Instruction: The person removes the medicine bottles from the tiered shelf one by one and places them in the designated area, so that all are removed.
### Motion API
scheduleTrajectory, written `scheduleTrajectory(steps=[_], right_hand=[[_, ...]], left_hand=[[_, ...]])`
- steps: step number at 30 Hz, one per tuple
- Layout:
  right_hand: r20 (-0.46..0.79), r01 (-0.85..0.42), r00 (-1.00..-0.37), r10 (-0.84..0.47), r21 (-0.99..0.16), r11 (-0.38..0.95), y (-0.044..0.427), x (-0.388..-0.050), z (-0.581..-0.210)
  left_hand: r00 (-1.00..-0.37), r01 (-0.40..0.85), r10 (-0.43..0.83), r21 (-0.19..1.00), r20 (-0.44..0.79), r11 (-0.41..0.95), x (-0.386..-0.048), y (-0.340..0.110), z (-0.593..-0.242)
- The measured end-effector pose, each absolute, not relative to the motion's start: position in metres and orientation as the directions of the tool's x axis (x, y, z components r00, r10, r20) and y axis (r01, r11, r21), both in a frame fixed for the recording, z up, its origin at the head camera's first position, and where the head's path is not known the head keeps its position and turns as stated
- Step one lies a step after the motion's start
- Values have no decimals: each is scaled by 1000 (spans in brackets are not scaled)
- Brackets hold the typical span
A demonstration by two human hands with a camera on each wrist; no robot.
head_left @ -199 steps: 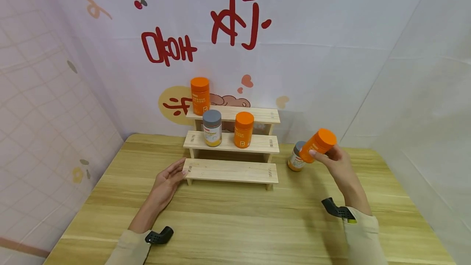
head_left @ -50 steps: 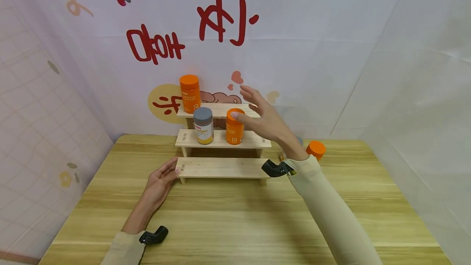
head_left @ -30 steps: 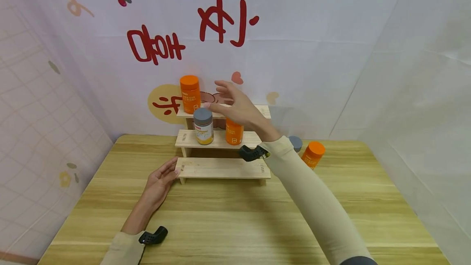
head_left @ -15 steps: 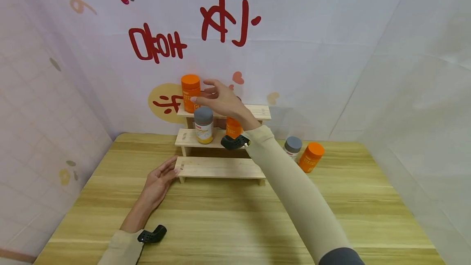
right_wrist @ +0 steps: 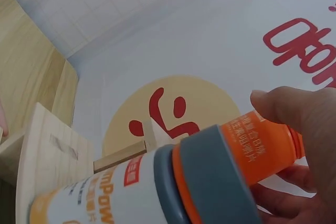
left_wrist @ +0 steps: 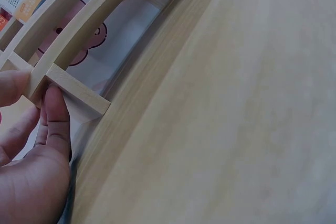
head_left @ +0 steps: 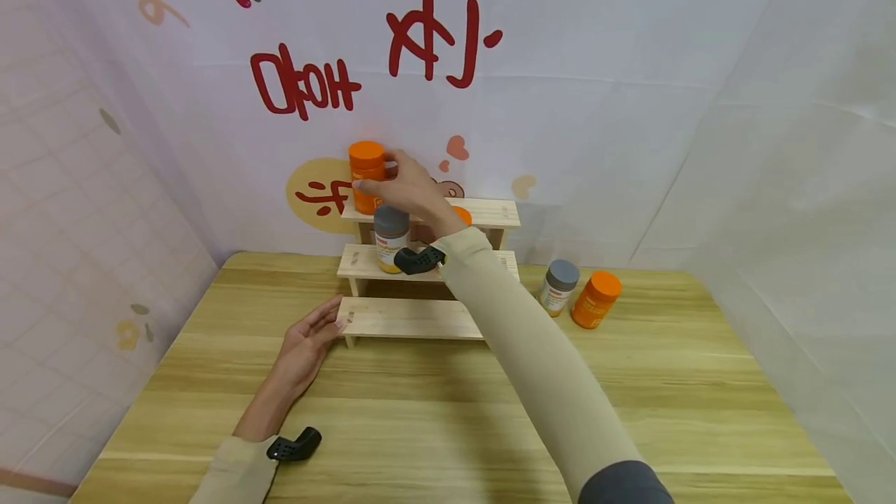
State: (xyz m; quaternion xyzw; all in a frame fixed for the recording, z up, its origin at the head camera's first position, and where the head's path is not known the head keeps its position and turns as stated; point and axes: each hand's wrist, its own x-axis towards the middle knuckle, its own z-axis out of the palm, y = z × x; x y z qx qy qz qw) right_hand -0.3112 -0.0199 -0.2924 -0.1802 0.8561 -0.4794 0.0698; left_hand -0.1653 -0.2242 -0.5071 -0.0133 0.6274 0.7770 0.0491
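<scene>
As our left grip (head_left: 305, 347) pinched the left end of the lowest shelf (head_left: 406, 317), thumb above and fingers beneath, we had the wooden rack (head_left: 490, 213) braced, and that looked sound: enough to resist a nudge without dragging the stand. Up on the left end of its top shelf stood the orange jar (head_left: 367, 168), upright, and there was our right grip (head_left: 409, 189), closed around it, thumb across the front, fingers round the far side! Any lift, we judged, wanted to go straight up, because a grey-lidded jar (head_left: 392, 228) stood just in front on the middle shelf (head_left: 357, 259). Our right sleeve (head_left: 532, 356) hid most of a second orange jar (head_left: 460, 215), an easy one to clip. Textures, then: flat, squared planks in pale, matte grain; smooth, round jars, probably plastic and slick, so full finger contact mattered. Farther right, on the streaky, wood-patterned worktop (head_left: 392, 418), a grey-topped pot (head_left: 559, 286) and a third orange jar (head_left: 596, 299) stood just beside each other.
</scene>
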Motion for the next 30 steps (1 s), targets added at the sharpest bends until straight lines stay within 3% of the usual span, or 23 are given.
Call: scheduleTrajectory(steps=[16,30], right_hand=[[91,-220,-953,-289,-865,452,-29,-314,-307],[226,-317,-943,-243,-828,462,-28,-310,-311]], left_hand=[[-995,-83,69,973,-70,-216,-164,-223,-505],[-995,-82,71,973,-68,-214,-166,-222,-506]])
